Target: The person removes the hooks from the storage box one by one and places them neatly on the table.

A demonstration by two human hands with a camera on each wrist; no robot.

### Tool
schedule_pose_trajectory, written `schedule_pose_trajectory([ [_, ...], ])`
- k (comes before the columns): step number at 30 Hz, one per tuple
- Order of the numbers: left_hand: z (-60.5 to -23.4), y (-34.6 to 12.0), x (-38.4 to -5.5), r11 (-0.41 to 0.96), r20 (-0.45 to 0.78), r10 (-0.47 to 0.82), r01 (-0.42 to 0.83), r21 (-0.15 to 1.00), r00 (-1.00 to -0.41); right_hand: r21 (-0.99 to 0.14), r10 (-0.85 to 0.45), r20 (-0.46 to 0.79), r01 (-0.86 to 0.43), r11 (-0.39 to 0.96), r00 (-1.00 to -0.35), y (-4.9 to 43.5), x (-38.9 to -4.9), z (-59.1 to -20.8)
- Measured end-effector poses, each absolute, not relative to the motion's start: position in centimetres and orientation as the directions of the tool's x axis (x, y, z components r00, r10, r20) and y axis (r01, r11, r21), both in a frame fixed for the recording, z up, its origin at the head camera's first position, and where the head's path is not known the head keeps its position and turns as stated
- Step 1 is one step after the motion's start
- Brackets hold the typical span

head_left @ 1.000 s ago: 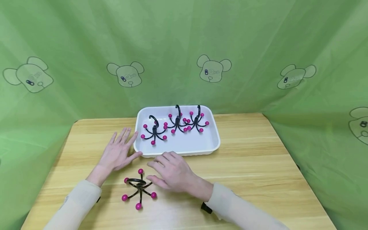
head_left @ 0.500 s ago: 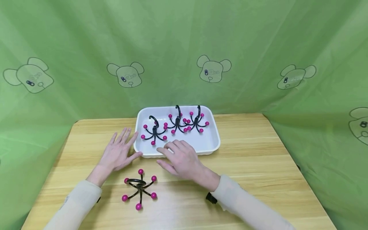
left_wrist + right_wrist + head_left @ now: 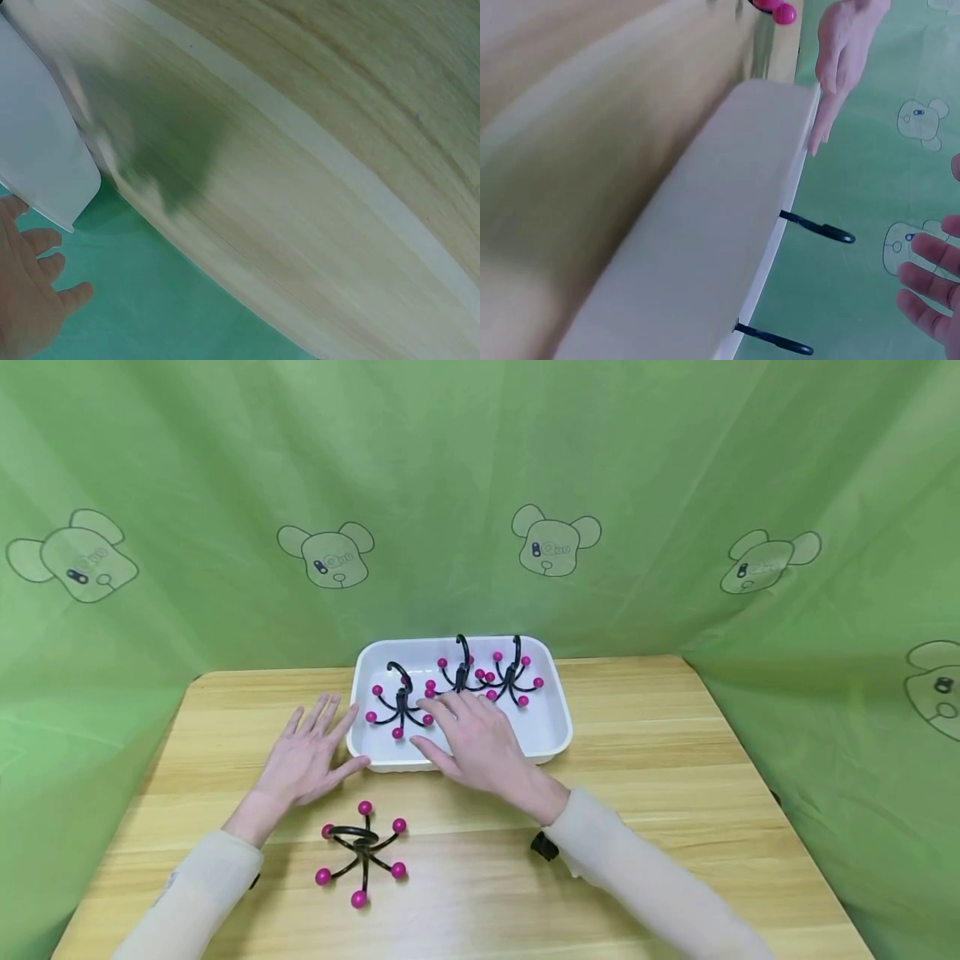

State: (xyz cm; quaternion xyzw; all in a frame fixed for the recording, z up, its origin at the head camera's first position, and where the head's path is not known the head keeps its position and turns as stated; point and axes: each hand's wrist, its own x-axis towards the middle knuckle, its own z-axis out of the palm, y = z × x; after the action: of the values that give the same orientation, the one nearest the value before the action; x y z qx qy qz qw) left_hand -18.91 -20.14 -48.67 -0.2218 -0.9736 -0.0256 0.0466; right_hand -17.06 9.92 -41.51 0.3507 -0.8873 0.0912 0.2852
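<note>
My left hand [image 3: 306, 758] lies with spread fingers at the left end of the white tray [image 3: 551, 752]. Its thumb and a fingertip reach the tray's rim. Over the tray's front part hovers my right hand [image 3: 480, 739], fingers loosely bent and nothing held. Three black hooks with splayed legs and pink ball tips stand in the tray: a left one [image 3: 402, 697], a middle one [image 3: 462, 672], partly hidden by the right hand, and a right one [image 3: 511, 677]. A similar hook [image 3: 363, 845] stands on the table in front of the tray.
The tray stands at the back of a wooden table [image 3: 675, 827]. A green curtain [image 3: 450, 460] with printed bear heads closes off the back and both sides. In the right wrist view, curved hook ends [image 3: 817, 226] rise above the tray's rim.
My right hand has moved away from the hook on the table, forward and slightly right, to above the tray. The left hand and all the hooks have stayed in place.
</note>
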Motion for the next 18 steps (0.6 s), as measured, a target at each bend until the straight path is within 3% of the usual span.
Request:
schedule_pose_trajectory([
  [18,-48.7,-20.1,-18.9,0.897,0.113,0.437,0.442,0.017,-0.892,-0.008,-0.555,0.443,-0.622,0.783,-0.704,9.0,-21.2,-39.4],
])
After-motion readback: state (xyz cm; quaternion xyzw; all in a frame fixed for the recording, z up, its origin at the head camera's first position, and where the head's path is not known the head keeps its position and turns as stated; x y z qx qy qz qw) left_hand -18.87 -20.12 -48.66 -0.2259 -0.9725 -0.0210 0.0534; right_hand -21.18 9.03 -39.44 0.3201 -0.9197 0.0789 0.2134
